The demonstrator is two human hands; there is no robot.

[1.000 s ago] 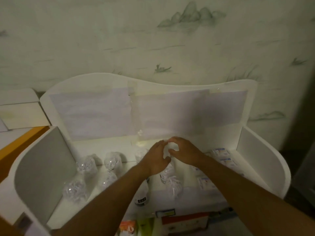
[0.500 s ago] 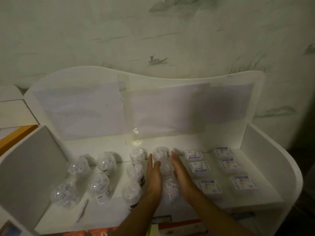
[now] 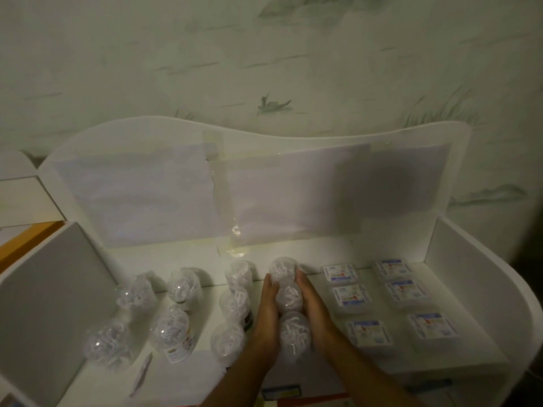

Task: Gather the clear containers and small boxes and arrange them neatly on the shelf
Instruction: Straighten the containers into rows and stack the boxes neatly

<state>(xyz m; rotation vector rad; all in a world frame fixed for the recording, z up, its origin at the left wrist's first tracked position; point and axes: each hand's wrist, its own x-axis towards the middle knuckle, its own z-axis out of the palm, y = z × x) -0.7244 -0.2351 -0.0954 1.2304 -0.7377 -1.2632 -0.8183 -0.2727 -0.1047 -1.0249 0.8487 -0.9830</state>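
Against the wall: a white shelf (image 3: 182, 254) with a wavy back panel and two curved side panels; pale sheets are taped over the back panel.
Wall: wallpaper (image 3: 264, 69) with faint ink-style hills, reeds and a small boat.
Light: dim — brightest along the shelf's back edge, near its middle.
Shelf surface: white, smooth, bare along the back edge and in the front right corner.
Clear containers, left half: seven round ones (image 3: 173, 333) filled with white pieces, standing in loose rows between the left side panel and the middle.
Middle column: three clear containers (image 3: 289, 298) in a line from back to front, touching one another.
Left hand (image 3: 266, 315): flat, fingers straight, pressed against the left side of that column.
Right hand (image 3: 316, 309): flat likewise, pressed against the column's right side — neither hand closes around anything.
Small boxes (image 3: 351, 296): six flat ones with printed labels, lying in two columns of three on the right half, apart from each other.
Front left: a thin pale strip (image 3: 141, 374) lies near the front edge.
Below the front edge: coloured packaging, blurred.
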